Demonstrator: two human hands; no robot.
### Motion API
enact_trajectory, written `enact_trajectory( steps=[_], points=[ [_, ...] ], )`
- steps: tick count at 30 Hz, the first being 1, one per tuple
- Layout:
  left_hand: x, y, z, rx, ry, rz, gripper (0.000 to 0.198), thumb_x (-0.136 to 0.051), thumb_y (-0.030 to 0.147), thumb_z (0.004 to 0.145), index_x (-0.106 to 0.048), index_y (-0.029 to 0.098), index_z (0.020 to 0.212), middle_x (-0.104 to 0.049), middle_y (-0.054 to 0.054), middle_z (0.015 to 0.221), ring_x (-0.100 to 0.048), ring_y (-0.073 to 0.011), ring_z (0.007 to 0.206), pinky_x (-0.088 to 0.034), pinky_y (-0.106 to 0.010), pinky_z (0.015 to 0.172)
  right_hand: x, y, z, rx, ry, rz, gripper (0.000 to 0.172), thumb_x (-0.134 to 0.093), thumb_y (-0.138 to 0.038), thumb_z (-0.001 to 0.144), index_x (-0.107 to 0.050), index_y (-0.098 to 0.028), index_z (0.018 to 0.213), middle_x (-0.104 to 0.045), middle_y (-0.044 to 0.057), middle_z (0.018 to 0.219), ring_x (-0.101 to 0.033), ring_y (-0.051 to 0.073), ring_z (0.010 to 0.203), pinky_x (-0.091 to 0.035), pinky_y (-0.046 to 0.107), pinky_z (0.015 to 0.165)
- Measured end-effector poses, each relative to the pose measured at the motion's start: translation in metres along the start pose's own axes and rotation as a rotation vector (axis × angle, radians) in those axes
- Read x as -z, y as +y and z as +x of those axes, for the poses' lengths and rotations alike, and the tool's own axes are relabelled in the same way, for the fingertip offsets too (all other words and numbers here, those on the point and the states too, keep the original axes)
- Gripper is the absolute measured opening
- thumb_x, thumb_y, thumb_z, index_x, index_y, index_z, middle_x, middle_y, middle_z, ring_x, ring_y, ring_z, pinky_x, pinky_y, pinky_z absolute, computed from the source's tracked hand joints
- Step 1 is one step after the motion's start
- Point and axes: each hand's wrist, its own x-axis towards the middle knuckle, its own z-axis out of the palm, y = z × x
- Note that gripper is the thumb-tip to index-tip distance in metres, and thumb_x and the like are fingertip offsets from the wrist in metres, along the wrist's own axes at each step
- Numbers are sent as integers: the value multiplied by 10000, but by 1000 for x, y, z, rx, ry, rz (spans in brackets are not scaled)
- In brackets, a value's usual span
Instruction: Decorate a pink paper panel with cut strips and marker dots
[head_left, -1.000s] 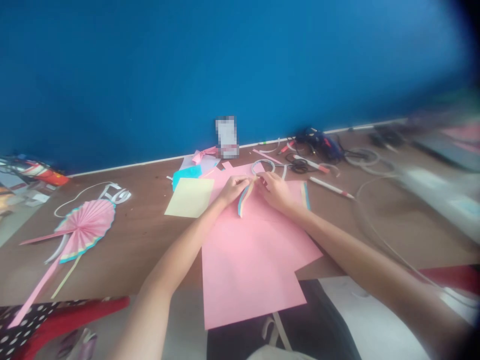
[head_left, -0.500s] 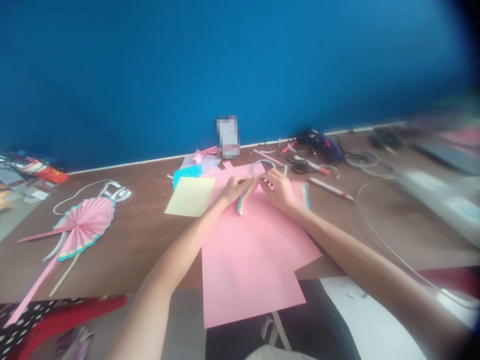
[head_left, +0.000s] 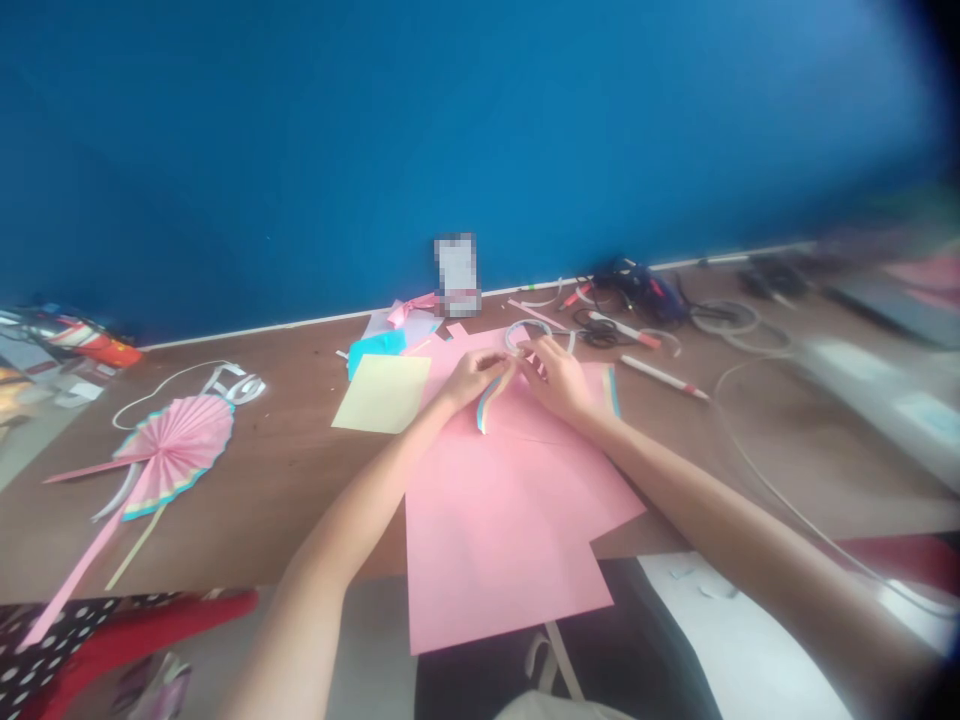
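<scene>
My left hand (head_left: 477, 374) and my right hand (head_left: 556, 378) meet over large pink paper (head_left: 495, 540), pinching a narrow paper strip (head_left: 489, 404) between their fingertips. Blue, white and yellowish bands run along the strip, and its lower end curves down toward the pink paper. The fingers partly hide its upper end, and whether it joins the paper beneath cannot be made out. Just beyond the right fingers lies a pale ring (head_left: 516, 330), perhaps a tape roll. Right of that hand, a paper edge (head_left: 612, 390) shows the same blue and yellow bands.
A pleated pink paper fan (head_left: 180, 450) lies on the table's left side. Cream paper (head_left: 382, 393) and blue paper (head_left: 375, 350) sit left of my hands. To the right are a white pencil-like stick (head_left: 664, 378), scissors (head_left: 600, 330) and cables (head_left: 724, 318). A blurred upright object (head_left: 457, 275) leans at the wall.
The strip's hanging end has shifted and curves slightly differently. Both hands keep their pinch in nearly the same place. The whole view has moved a little.
</scene>
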Motion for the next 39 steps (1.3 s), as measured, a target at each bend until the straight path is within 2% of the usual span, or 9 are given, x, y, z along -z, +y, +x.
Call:
enact_trajectory(
  steps=[3, 8, 14, 22, 39],
  points=[
    [0, -1, 1, -7, -17, -44, 324, -628, 425, 805, -682, 134, 936, -676, -56, 914, -594, -167, 851, -424, -266, 798, -1, 1, 0, 31, -2, 29, 168, -483, -286, 937, -619, -208, 997, -625, 59, 893, -575, 148, 681, -428, 261, 604],
    [1, 3, -1, -13, 10, 63, 364, -551, 471, 853, -673, 128, 848, -653, -32, 813, -582, -155, 796, -425, -256, 754, -2, 5, 0, 48, 7, 48, 109, -499, -225, 917, -606, -206, 932, -625, 44, 874, -550, 141, 657, -422, 258, 618],
    [-1, 1, -2, -10, 25, 80, 357, -560, 462, 845, -657, 120, 817, -639, -26, 761, -570, -127, 709, -421, -233, 672, -3, 7, -1, 98, -32, -20, 125, -489, -177, 911, -609, -208, 891, -611, 36, 818, -558, 165, 703, -410, 264, 618],
    [-2, -9, 1, 33, 132, 163, 279, -577, 393, 817, -668, 133, 769, -627, -16, 712, -550, -124, 681, -406, -223, 617, -4, 3, 2, 284, -8, -153, 172, -445, -152, 932, -608, -208, 930, -659, 90, 1041, -568, 232, 934, -419, 369, 801],
    [-2, 1, -2, 84, 105, 21, 280, -579, 380, 818, -590, 131, 692, -522, 27, 628, -465, -92, 606, -347, -232, 585, -2, 0, 1, 309, -1, -93, 190, -424, -177, 951, -608, -218, 926, -652, 84, 978, -558, 226, 907, -437, 373, 813]
  ],
)
